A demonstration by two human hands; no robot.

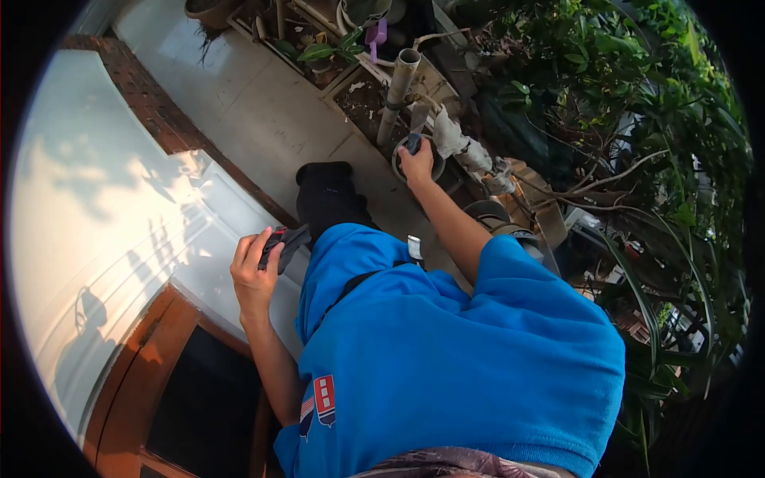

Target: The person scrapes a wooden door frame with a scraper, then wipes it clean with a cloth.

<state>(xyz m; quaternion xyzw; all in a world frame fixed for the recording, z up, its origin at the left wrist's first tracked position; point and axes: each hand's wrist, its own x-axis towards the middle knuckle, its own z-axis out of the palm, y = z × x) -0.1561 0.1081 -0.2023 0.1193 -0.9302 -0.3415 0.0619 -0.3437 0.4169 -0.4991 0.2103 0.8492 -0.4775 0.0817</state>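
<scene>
My right hand [416,165] is closed around the dark handle of a flat-bladed tool [418,117]. Its greyish blade points away from me, beside an upright grey pipe [398,88] and a white-wrapped stem [456,135]. Below this hand is a round pot [440,171], partly hidden by the hand and forearm. My left hand [259,261], near the white wall, grips a dark folded item [279,245] with a red edge; its exact kind I cannot tell. The fingers cover much of it, and a loose dark flap hangs toward my leg.
Planter boxes [355,92] with soil and a purple scoop [376,36] stand ahead. Dense leafy plants [637,88] fill the right side. At left are a white wall [88,183] and a wooden-framed door [151,358]. A tiled floor [255,103] runs between.
</scene>
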